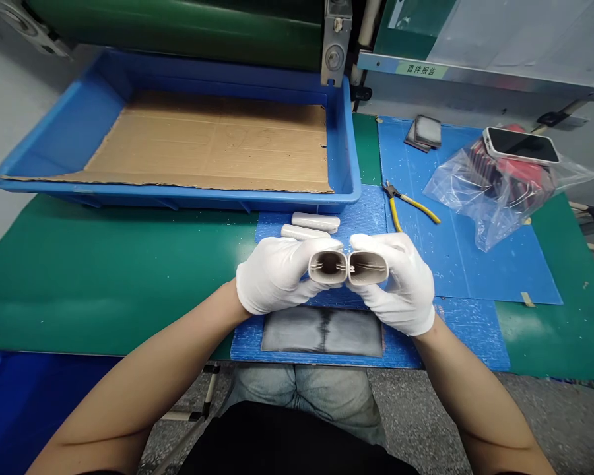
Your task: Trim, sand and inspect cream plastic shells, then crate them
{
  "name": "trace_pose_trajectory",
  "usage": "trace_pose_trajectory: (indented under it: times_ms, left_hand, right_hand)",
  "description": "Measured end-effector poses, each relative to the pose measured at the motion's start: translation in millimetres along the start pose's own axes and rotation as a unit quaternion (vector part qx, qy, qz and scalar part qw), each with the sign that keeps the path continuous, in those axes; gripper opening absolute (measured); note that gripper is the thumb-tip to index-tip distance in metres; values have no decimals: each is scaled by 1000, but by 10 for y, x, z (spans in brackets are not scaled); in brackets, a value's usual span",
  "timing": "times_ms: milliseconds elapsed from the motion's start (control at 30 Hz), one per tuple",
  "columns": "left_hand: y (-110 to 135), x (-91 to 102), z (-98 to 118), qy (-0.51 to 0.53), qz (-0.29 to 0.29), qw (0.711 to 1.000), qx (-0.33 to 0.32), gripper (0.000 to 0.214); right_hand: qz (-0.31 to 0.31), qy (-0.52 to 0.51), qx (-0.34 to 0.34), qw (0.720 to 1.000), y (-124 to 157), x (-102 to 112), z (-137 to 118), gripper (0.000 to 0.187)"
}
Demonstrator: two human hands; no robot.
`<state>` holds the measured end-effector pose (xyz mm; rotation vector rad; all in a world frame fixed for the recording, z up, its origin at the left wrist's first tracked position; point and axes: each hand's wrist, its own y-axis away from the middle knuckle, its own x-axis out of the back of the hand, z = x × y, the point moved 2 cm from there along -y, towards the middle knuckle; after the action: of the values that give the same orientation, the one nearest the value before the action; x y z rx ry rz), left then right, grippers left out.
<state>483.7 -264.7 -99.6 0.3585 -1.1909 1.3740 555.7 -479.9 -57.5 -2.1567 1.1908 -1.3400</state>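
Observation:
My left hand [282,274], in a white glove, is closed around a hollow white plastic housing [313,277], its oval open end turned up toward me. My right hand [400,284], gloved too, grips a second hollow white plastic housing [385,280] the same way. The two housings are side by side, their rims touching or nearly so. Inside both openings thin ribs show. Beyond my hands lie two more white plastic pieces [315,222] on the blue sheet. Below my hands is a dark grey sanding sheet [321,332], worn pale in two patches.
A large blue bin [178,196] lined with cardboard [218,142] stands at the back left. Yellow-handled pliers [396,198] lie at right. Behind them are small grey abrasive pads [427,132]. A phone [522,145] rests on a plastic bag [490,218] of reddish pieces.

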Motion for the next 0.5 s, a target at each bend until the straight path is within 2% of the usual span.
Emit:
trace_pose_trajectory:
  times_ms: [100,167,267,367,500]
  left_hand:
    - [-59,54,63,1,-5,1000,-16,43]
    - [-95,89,109,14,16,1000,-15,41]
    - [-117,91,138,26,52,998,12,47]
    - [-116,45,119,66,50,994,65,65]
    - [-119,2,107,145,42,985,81,72]
  right_hand:
    - [-2,-6,7,1000,-21,-5,7,48]
    - [-11,-21,-3,1000,-34,-19,23,43]
    - [-44,-68,-79,994,-34,-70,87,29]
    - [-63,-121,-156,978,-15,-131,161,28]
    - [-62,-127,-181,973,-17,-156,191,34]
